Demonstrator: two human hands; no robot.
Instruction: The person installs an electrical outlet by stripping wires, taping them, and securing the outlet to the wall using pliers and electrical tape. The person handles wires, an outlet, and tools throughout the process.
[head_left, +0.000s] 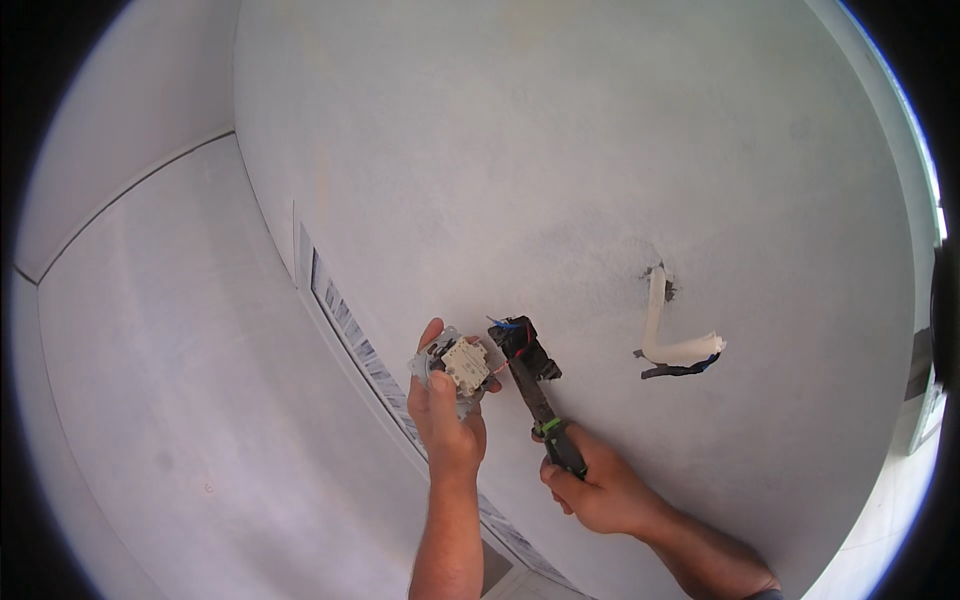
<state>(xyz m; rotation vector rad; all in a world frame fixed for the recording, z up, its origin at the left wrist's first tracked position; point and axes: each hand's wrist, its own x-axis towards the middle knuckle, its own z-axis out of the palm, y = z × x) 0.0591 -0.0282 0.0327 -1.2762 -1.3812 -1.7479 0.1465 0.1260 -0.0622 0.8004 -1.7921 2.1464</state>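
My left hand (447, 410) is closed around a wall switch or socket insert (466, 366) with a cream back and a grey metal mounting frame. Thin red and blue wires (522, 335) lead toward it from a black wall box (540, 350) just to the right. My right hand (597, 482) grips a hand tool (563, 450) by its black handle with a green band. The tool's long dark shaft points up and left, and its end overlaps the box. Whether the tip touches the box or a wire, I cannot tell.
Right of the box, a pale bent conduit or cable bundle (655, 315) with dark ends sticks out of a rough hole (670, 285) in the grey plastered wall (600, 150). A long narrow slot (350, 330) runs diagonally at left. A frame edge (915, 250) stands at far right.
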